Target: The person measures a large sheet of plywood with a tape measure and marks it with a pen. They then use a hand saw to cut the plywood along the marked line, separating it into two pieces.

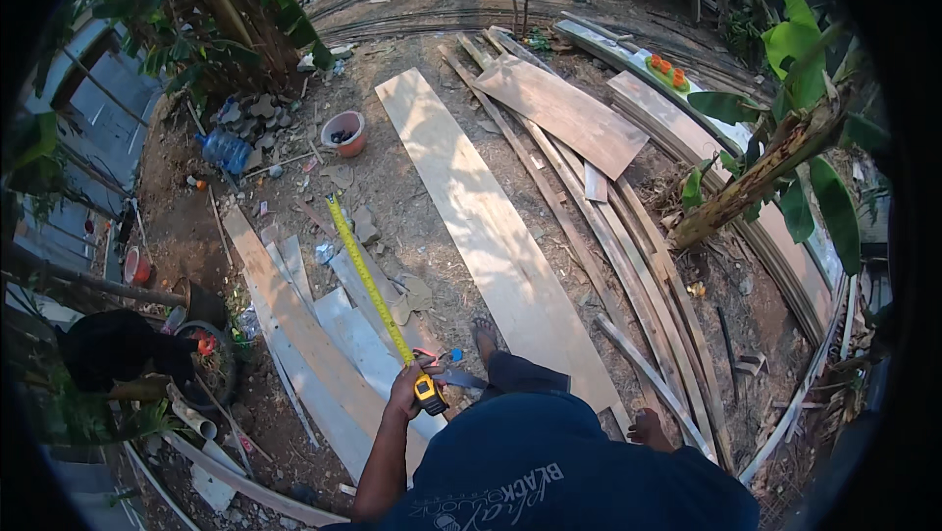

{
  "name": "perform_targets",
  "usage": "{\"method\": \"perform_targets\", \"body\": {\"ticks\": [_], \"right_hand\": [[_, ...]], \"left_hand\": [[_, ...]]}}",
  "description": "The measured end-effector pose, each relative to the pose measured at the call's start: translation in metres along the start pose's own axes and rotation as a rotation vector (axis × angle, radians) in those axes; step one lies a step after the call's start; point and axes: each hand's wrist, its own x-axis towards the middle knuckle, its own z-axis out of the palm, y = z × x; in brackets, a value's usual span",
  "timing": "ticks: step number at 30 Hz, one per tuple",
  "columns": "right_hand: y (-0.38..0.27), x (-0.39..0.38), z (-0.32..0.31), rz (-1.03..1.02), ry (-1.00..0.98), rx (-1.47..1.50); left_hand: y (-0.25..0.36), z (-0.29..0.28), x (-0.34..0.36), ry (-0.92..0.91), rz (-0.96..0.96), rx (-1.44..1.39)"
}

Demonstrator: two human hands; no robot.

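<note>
My left hand (404,392) is closed on a yellow and black tape measure (429,396). Its yellow blade (365,281) stretches forward and up over narrow strips and pale offcut boards (353,345) lying on the dirt. Red-handled pliers or a similar small tool (424,356) lie just beyond the hand, partly hidden. A long pale plywood board (491,237) lies in the middle, with my bare foot (485,340) at its left edge. My right hand (648,430) hangs at the lower right near that board's end, fingers loosely curled; whatever they may hold is hidden.
Long strips (653,305) and plywood pieces (559,109) are piled rightward, beside a banana plant (736,187). A pink bucket (343,144) and blue water jug (223,151) stand at the upper left. A dark shape (123,354), unclear, is at the left. More banana plants (231,30) stand behind.
</note>
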Motion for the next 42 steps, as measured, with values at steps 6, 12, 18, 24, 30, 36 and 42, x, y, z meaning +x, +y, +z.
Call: {"method": "perform_targets", "body": {"ticks": [6,12,18,24,30,36,42], "right_hand": [[-0.278,-0.050,0.215,-0.785,-0.115,-0.119],[-0.393,-0.189,0.325,-1.192,-0.548,-0.312],[-0.309,-0.112,0.297,-0.657,-0.265,-0.333],[-0.118,-0.082,0.219,0.227,0.593,0.702],[-0.066,-0.119,0.242,0.139,0.453,0.709],[-0.192,-0.121,0.347,0.046,0.093,0.335],[-0.353,-0.098,0.329,-0.312,-0.018,0.081]], "left_hand": [[0.096,-0.022,0.048,0.056,-0.136,0.060],[0.178,-0.065,0.062,0.174,-0.158,0.131],[0.238,-0.093,0.152,0.112,-0.357,0.562],[0.315,-0.076,0.266,-0.280,-0.534,1.173],[0.356,-0.058,0.305,-0.379,-0.278,1.433],[0.344,-0.109,0.301,-0.149,-0.355,1.049],[0.320,-0.163,0.272,-0.026,-0.463,1.284]]}}
